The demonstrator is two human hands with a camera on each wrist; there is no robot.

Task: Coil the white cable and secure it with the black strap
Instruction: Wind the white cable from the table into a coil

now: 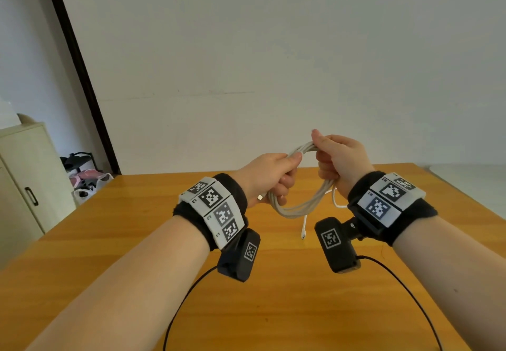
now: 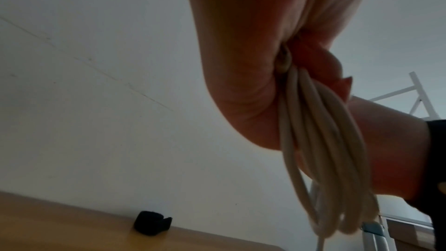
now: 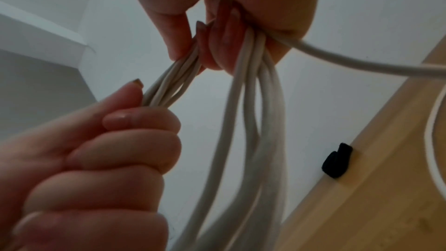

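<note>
The white cable (image 1: pixel 297 209) is wound into several loops and held in the air above the wooden table (image 1: pixel 273 309). My left hand (image 1: pixel 273 175) grips the left side of the coil with curled fingers. My right hand (image 1: pixel 338 159) grips the right side, fingers wrapped round the strands (image 3: pixel 251 102). One loose end with a small plug (image 1: pixel 303 234) hangs down toward the table. The black strap (image 2: pixel 152 223) lies rolled up on the table near its far edge, apart from both hands; it also shows in the right wrist view (image 3: pixel 336 160). The head view hides it.
A pale cabinet (image 1: pixel 24 175) stands left of the table, with bags and dark items (image 1: pixel 85 178) on the floor beside it. A white wall (image 1: pixel 273 63) rises behind the table. Black wrist-camera wires (image 1: pixel 186 296) trail over the near tabletop.
</note>
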